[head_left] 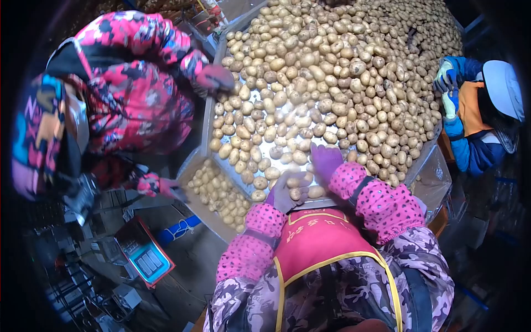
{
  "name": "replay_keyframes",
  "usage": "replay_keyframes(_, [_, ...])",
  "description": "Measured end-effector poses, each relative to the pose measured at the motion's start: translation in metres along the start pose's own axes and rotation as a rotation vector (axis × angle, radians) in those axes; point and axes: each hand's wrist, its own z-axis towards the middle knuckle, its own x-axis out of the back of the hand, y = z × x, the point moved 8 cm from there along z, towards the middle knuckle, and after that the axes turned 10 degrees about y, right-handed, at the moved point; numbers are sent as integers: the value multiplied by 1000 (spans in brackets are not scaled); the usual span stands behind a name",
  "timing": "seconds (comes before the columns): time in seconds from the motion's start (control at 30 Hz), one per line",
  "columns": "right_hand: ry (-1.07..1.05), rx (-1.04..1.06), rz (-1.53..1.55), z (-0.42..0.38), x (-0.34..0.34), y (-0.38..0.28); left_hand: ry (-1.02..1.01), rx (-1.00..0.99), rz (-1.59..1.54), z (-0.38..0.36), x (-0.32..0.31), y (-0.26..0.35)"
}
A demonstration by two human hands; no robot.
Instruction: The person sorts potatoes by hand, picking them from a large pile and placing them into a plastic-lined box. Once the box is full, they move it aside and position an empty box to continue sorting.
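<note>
Both of my hands wear purple gloves at the near edge of a metal sorting table (229,169) heaped with potatoes (332,72). My left hand (283,193) is curled against a potato (295,193), close to the table's front rim. Slightly farther in and to the right, my right hand (327,161) is over the tabletop beside the pile; its fingers are smeared, so their grip does not show. Another potato (316,191) lies between my hands near the rim.
A box of potatoes (218,193) stands at the table's left corner. A person in a pink patterned jacket (141,99) reaches in from the left. A person in a pale cap (503,88) works at the right. A red-edged crate (146,257) sits low at left.
</note>
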Motion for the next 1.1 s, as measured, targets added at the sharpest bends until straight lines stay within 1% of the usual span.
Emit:
replay_keyframes(0.03, [-14, 68, -23, -8, -3, -6, 50, -27, -86, -7, -1, 7])
replay_keyframes(0.07, [-10, 90, -12, -12, -4, -8, 98, -55, -175, -13, -3, 13])
replay_keyframes(0.1, [6, 78, -64, -3, 17, 15, 42, -51, -178, 8, -31, 14])
replay_keyframes(0.13, [-78, 32, 18, 9, 23, 5, 153, -107, -149, 3, -26, 33])
replay_keyframes(0.17, [-199, -19, 89, 4, 23, 0, 267, -138, -150, -3, -21, 31])
replay_keyframes(0.2, [-191, -15, 81, 0, 24, -7, 272, -169, -173, -7, -18, 29])
replay_keyframes(0.23, [-208, -20, 90, -7, 23, -11, 286, -156, -177, -13, -14, 21])
replay_keyframes(0.3, [-284, -64, 95, -10, 23, -2, 358, -156, -173, -8, -10, 14])
replay_keyframes(0.33, [-226, -34, 53, -9, 29, -2, 355, -153, -176, -8, -11, 11])
replay_keyframes(0.37, [-229, -35, 51, -12, 32, 3, 362, -186, -147, -10, -10, 11])
replay_keyframes(0.4, [-276, -350, 482, -19, 50, 12, 375, -228, -115, -15, -7, 16])
replay_keyframes(0.43, [-325, -673, 903, -30, 54, 19, 387, -260, -93, -20, -14, 19])
replay_keyframes(0.47, [-202, -481, 1019, -20, 4, 33, 331, -135, -215, -22, -21, 20])
replay_keyframes(0.5, [-272, -438, 1151, -23, 36, 17, 327, -144, -216, -21, -28, 26])
replay_keyframes(0.57, [29, 3, 900, -9, 17, 15, 233, -177, -227, -20, -40, 30])
replay_keyframes(0.6, [-72, -167, 889, -6, 33, 20, 212, -189, -277, -18, -39, 31])
replay_keyframes(0.63, [-182, -335, 869, -3, 51, 24, 227, -197, -292, -11, -23, 27])
replay_keyframes(0.67, [53, -252, 706, 8, 39, 42, 224, -315, -55, -4, -8, 29])
replay_keyframes(0.7, [217, -266, 728, 6, 48, 47, 224, -425, 182, -5, -5, 33])
replay_keyframes(0.73, [220, -189, 665, 9, 48, 43, 168, -449, 311, -8, -3, 36])
replay_keyframes(0.77, [230, -114, 605, 12, 46, 37, 190, -448, 302, -12, 8, 35])
replay_keyframes(0.8, [216, -111, 614, 11, 47, 29, 180, -459, 305, -21, 1, 39])
replay_keyframes(0.83, [108, 21, 462, 11, 44, 9, 163, -474, 309, -27, -6, 42])
replay_keyframes(0.87, [6, 152, 308, 9, 39, -10, 138, -474, 127, -28, -2, 42])
replay_keyframes(0.9, [128, 205, 385, 4, 39, -21, 141, -481, 126, -36, -15, 44])
replay_keyframes(0.97, [173, 278, 413, -7, 34, -46, 272, -553, 244, -67, -49, 55])
replay_keyframes(1.0, [171, 285, 419, -12, 30, -50, 281, -557, 243, -66, -34, 53])
replay_keyframes(1.07, [157, 355, 385, -18, 26, -53, 356, -582, 828, -57, 0, 42])
replay_keyframes(1.1, [159, 364, 383, -13, 32, -52, 359, -591, 824, -59, -4, 44])
